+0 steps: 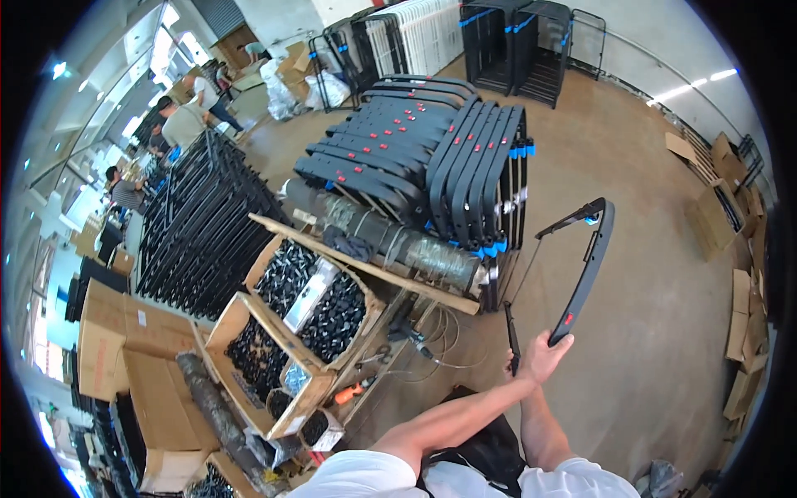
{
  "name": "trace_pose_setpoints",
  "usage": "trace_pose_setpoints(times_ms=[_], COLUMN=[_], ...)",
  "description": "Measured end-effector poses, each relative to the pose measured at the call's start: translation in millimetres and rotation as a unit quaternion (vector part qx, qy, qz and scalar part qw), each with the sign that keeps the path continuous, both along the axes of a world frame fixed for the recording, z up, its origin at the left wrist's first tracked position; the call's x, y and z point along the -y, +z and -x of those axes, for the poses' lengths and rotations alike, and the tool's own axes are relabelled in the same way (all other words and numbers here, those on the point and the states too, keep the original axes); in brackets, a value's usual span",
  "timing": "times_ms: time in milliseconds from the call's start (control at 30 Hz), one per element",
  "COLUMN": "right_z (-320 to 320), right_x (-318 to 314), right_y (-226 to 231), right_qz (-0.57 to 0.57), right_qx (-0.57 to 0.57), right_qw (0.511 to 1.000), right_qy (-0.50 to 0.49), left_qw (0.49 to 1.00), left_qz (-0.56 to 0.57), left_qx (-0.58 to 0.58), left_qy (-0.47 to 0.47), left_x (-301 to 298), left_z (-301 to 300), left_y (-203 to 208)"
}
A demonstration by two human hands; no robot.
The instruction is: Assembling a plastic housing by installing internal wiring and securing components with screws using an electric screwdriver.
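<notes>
A black curved frame (pixel 591 270) with a small red mark and a blue piece near its far corner is held upright in front of me, right of centre. My left forearm crosses over the right one. My left hand (pixel 548 355) is closed around the frame's near end, beside the red mark. Mostly hidden behind that forearm, my right hand (pixel 508 363) shows only fingers, wrapped on the thin black bar on the frame's left side. Beyond the frame, a large stack of similar black frames (pixel 382 124) with red marks and blue pieces stands on the floor.
Left of me, a wooden-edged bin (pixel 324 365) holds many small black parts. A power tool (pixel 407 332) with a cable lies beside it. Black metal racks (pixel 203 224) stand at the left, cardboard boxes (pixel 739 315) along the right wall. Several people work at the far left.
</notes>
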State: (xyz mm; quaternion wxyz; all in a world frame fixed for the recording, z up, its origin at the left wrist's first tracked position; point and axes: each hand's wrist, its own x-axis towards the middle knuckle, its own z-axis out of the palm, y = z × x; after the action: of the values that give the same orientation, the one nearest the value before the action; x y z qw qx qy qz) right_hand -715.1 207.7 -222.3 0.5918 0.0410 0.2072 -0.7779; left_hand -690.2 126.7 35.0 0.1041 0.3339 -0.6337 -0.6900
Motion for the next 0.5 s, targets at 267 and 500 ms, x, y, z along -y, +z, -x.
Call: trace_pose_setpoints(times_ms=[267, 500], right_z=[-15.2, 53.4], right_x=[21.1, -7.3], right_y=[82.5, 100.9], right_qz=[-0.269, -0.116], right_qx=[-0.007, -0.225], right_qw=[0.959, 0.966], right_qy=[-0.089, -0.051], left_qw=[0.967, 0.947], left_qz=[-0.207, -0.072], left_qx=[-0.133, -0.078], left_qy=[0.060, 0.302], left_x=[74.3, 152.8], left_z=[-154.0, -436.2], left_y=[78.0, 115.0])
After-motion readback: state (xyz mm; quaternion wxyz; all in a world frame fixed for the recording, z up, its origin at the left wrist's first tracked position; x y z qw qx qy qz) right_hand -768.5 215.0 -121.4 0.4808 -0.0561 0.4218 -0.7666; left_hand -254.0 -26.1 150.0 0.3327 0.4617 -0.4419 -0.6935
